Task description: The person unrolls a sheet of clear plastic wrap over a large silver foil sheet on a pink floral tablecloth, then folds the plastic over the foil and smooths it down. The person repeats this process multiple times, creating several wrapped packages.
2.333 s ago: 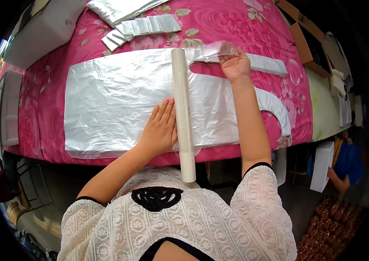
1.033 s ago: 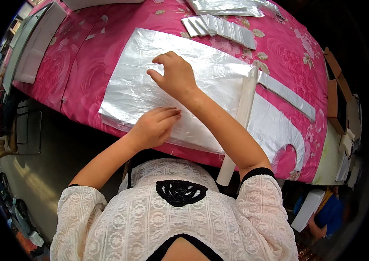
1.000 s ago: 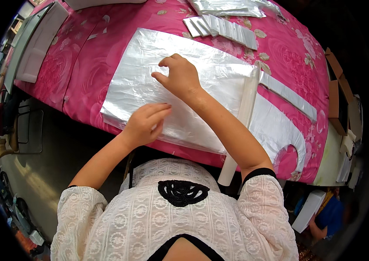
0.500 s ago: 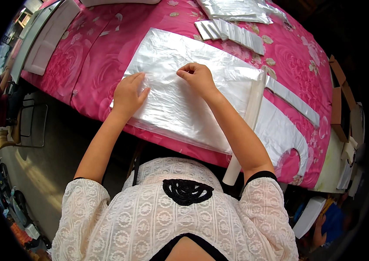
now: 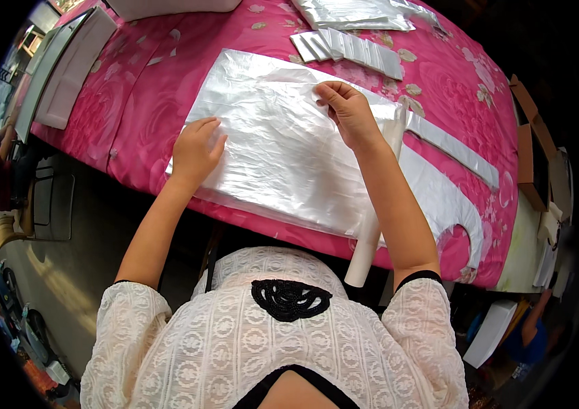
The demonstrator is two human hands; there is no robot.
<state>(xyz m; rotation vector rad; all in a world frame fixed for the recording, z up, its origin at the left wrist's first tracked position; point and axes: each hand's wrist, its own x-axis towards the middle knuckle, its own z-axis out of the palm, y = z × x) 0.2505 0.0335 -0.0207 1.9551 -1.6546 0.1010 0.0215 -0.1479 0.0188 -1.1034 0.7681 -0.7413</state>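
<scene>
A stack of clear, silvery plastic bags lies flat on the table in front of me. My left hand rests palm down near its left edge, fingers stretched and thumb apart. Over the right part of the stack, my right hand is raised with thumb and fingers pinched on a thin piece of plastic film. How far that film reaches is hard to see against the shiny bags. A long whitish tube lies across the stack's right end under my right forearm, its near end jutting past the table edge.
The table has a pink floral cloth. Folded bag packs and a larger bag pile lie at the back. A cut-out bag and a folded strip are right of the tube. A cardboard box stands far right.
My right hand has moved right and slightly away from me, still pinched, pulling the film along. My left hand stays at the left edge, having shifted only slightly.
</scene>
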